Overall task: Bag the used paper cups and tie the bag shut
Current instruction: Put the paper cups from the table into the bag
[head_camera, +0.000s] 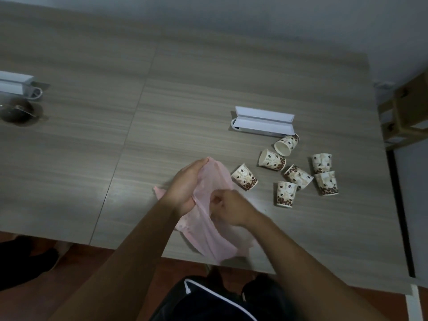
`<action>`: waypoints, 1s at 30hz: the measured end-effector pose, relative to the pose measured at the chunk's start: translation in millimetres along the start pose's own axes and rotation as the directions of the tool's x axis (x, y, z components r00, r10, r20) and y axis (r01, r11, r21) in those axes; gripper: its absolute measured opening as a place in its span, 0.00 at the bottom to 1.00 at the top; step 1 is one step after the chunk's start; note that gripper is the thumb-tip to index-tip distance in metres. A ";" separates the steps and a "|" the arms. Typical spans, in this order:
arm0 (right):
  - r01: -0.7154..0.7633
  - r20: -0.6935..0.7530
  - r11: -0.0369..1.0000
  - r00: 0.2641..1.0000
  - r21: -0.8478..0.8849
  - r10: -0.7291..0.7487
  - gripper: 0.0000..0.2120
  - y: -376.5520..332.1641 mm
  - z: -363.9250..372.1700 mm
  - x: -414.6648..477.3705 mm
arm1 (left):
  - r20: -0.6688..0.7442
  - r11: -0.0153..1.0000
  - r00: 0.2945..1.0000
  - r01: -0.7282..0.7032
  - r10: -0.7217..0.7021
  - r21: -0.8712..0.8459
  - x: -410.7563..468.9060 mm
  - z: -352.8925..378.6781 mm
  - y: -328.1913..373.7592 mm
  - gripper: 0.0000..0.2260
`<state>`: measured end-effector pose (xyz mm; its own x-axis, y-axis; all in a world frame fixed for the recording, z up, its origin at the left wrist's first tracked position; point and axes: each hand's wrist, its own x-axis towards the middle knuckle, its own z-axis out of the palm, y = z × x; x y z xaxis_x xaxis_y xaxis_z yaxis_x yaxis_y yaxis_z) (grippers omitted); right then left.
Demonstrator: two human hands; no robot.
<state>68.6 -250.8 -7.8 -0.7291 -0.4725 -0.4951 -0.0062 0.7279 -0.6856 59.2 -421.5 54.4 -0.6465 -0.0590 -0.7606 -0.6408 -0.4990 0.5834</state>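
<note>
At the desk (185, 93)'s near edge we hold the pink bag (208, 237), our left hand (185, 188) clasped round its upper film, our right hand (228, 206) pinching a fold beside it. We judge the step is opening the mouth: rub the layers apart, then spread wide before reaching. Seven cups (298, 170) wait loose toward the right edge, some tipped, just short of a white box (264, 121). The bag's mouth is hidden behind our fingers; the gear at the left edge is cut off and dim.
</note>
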 end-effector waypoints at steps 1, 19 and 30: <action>-0.016 -0.058 0.999 0.998 0.028 0.017 0.07 -5.2 -22.8 -2.3 | 0.008 1.000 1.000 -0.012 0.012 0.004 2.3 -2.9 0.8 0.21; -0.602 -0.270 0.793 0.782 -0.095 0.562 0.29 90.1 -30.9 80.9 | 0.022 0.991 0.997 -0.082 0.081 0.108 -1.2 2.8 8.3 0.12; -0.069 -0.107 0.478 0.938 0.876 0.331 0.19 33.1 -72.9 13.3 | -0.023 0.968 0.980 -0.192 0.198 0.161 6.8 0.4 23.2 0.12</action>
<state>8.8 -196.8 1.8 -0.7588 -0.1493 -0.6340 0.6465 -0.0547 -0.7609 39.8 -433.1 62.8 -0.7508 -0.1766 -0.6365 -0.5630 -0.3328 0.7565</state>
